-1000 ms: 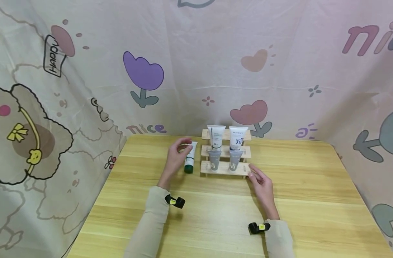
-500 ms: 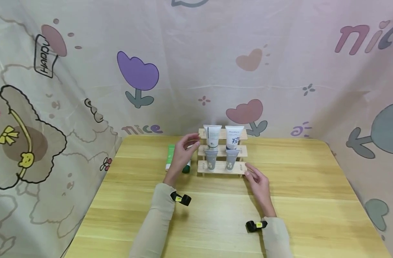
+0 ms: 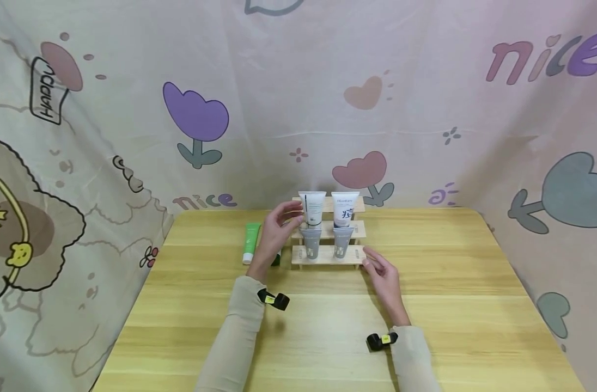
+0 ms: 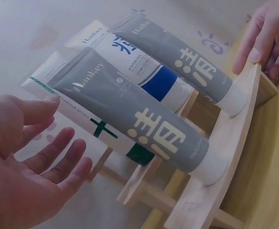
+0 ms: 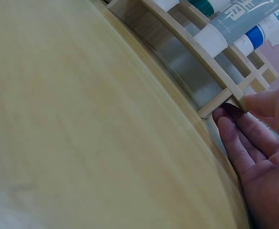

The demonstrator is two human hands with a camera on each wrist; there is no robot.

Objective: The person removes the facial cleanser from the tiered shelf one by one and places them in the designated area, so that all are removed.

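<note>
A three-step wooden rack (image 3: pixel 326 253) holds upright squeeze tubes. On it stand a white tube with green print (image 3: pixel 312 211), a white tube with blue print (image 3: pixel 346 209), and in front a left grey tube (image 3: pixel 311 243) and a right grey tube (image 3: pixel 342 243). My left hand (image 3: pixel 277 230) is at the left edge of the green-printed tube, its fingers loosely spread in the left wrist view, thumb right at the tube's side. At the rack's right end, my right hand (image 3: pixel 384 276) grips the corner of the lowest step, thumb above and fingers underneath, as the right wrist view shows.
On the wooden table (image 3: pixel 318 326), left of the rack, lies a bright green tube (image 3: pixel 251 240) with a white cap. Beside it a dark green cap (image 3: pixel 276 259) shows, the rest of that tube hidden behind my left hand. A printed cloth (image 3: pixel 269 109) hangs behind.
My left hand has moved right, from over the tube lying on the table to the green-printed tube on the rack. My right hand stays at the rack's corner. The head view has shifted slightly.
</note>
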